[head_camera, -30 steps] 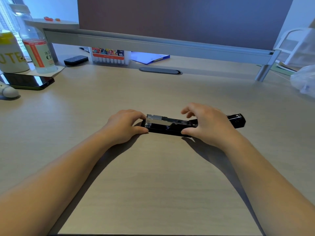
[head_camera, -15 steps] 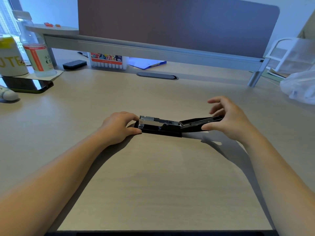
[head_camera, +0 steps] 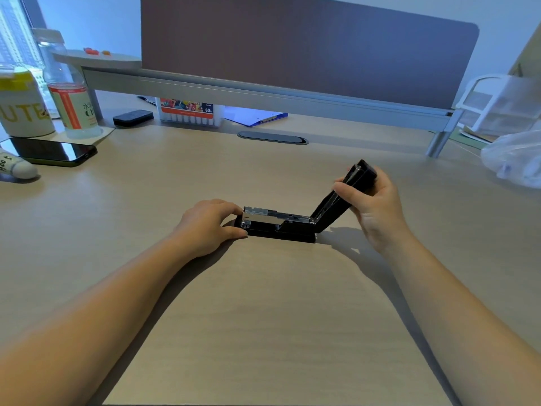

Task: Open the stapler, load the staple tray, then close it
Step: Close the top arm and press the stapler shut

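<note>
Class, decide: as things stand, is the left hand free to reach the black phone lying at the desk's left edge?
Probably not at once: the left hand is steadying the black stapler. The bare desk towards the black phone looks unobstructed, though.

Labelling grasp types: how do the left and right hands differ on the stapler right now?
The left hand lies low on the wooden desk, fingertips pinching the front end of the black stapler's base; the right hand is raised, wrapped around the black hinged top cover. Left steadies a flat part; right holds a part tilted up. Both touch the same stapler.
</note>
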A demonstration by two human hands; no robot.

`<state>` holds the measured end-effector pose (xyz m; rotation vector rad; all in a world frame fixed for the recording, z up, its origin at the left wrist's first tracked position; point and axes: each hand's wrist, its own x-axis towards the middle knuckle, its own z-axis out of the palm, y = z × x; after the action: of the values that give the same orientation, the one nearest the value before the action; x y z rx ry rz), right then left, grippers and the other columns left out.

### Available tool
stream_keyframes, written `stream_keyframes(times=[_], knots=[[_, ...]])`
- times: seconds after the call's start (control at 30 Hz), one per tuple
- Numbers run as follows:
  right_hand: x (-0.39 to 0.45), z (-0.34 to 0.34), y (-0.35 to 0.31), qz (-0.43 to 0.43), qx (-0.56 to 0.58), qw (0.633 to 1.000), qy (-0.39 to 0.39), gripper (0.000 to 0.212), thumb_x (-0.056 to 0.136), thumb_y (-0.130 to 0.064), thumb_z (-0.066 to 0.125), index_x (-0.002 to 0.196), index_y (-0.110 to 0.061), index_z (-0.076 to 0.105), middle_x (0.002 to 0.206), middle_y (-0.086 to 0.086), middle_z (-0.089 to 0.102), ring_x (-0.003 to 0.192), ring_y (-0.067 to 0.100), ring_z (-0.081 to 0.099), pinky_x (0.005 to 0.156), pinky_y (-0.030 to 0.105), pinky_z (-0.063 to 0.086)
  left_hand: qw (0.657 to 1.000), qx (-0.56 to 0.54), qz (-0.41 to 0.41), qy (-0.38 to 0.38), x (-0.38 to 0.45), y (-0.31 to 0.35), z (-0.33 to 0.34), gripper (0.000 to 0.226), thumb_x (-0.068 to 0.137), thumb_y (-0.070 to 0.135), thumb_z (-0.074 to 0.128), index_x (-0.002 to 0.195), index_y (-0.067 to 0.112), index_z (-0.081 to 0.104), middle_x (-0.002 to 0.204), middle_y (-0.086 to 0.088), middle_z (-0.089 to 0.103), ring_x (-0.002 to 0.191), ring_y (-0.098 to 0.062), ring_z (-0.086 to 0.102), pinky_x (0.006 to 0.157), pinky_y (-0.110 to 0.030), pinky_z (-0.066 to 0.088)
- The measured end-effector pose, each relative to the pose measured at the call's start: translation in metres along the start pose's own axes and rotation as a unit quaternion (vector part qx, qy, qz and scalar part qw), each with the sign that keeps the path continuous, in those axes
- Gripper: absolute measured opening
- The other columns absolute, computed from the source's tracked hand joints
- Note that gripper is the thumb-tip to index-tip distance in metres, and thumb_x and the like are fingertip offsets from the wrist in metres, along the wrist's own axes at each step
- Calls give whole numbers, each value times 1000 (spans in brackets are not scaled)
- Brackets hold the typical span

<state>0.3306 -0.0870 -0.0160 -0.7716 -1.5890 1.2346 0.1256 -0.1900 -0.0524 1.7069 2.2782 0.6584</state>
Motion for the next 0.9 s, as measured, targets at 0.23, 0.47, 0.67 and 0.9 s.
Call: stream_keyframes(times=[0.23,0.47,0.67,0.9], knots=[[4,30,0,-37,-109,991,-65,25,70,-8,70,84,-16,50,80,6,57,83,26,54,78,37,48,1000,-3,4,4,0,-2,0,41,77,33,60,115,21,55,124,-6,57,116,-25,46,98,-45,40],[5,60,4,-103,-341,909,-218,44,70,-19,71,112,-14,57,104,7,62,94,19,52,76,27,40,1000,8,11,9,4,-4,2,41,74,38,62,112,23,56,119,-4,59,112,-25,47,92,-43,41],[2,61,8,-96,-405,876,-245,59,73,-23,69,125,-16,45,124,9,57,111,25,51,95,38,43,1000,16,14,14,3,-3,4,45,76,38,61,117,24,52,124,-4,58,116,-24,47,94,-43,40],[-9,21,16,-44,-411,885,-215,62,74,-22,69,128,-16,38,128,10,52,114,26,50,91,33,40,965,-261,14,4,-7,4,2,58,78,33,57,130,19,36,130,-7,52,121,-23,47,95,-32,37]])
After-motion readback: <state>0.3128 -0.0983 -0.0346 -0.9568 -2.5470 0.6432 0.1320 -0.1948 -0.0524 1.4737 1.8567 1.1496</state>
